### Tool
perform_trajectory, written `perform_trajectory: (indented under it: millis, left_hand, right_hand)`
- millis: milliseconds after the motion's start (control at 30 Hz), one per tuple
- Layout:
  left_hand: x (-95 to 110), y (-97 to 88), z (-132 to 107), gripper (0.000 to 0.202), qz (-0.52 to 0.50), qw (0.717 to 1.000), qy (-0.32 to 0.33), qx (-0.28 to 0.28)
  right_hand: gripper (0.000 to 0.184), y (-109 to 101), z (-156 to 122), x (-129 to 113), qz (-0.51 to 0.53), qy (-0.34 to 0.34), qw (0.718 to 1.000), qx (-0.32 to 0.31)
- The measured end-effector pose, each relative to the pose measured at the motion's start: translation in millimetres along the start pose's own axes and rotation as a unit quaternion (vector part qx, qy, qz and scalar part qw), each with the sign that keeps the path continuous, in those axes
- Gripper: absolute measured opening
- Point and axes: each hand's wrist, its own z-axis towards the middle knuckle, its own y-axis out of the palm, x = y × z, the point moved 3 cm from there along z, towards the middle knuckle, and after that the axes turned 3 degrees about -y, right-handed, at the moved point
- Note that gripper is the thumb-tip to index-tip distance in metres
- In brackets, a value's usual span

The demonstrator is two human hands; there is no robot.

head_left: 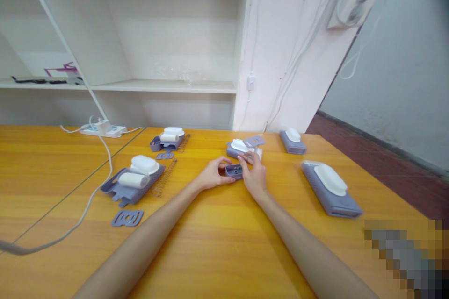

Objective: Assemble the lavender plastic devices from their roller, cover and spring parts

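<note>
A small grey-purple plastic case [234, 172], its hollow facing up, sits between my hands on the wooden table. My left hand [214, 174] is closed around its left end, thumb in front and fingers behind. My right hand [255, 175] grips the right end with the thumb, its fingers curled over the far side; whether something small is also in those fingers, I cannot tell. Just beyond lies a grey-purple housing [231, 151] with a white oval piece [239, 145] on it. A slotted grey plate [254, 141] rests beside that piece.
Left on the table [210, 243] are two open housings [131, 192] [176, 142] with white rolls, coil springs [164, 177] and slotted plates [127, 218]. Two housings with white ovals [331, 191] [293, 142] stand right. A cable [94, 191] and power strip [105, 130] lie left.
</note>
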Motion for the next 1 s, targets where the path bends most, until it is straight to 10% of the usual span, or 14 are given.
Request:
perform_trajectory:
  millis: [1000]
  left_hand:
    - [10,0.0,1,0.039,0.088,0.994,0.06,0.026]
  right_hand:
    - [0.033,1,-3,3,-0.143,-0.07,0.987,-0.006]
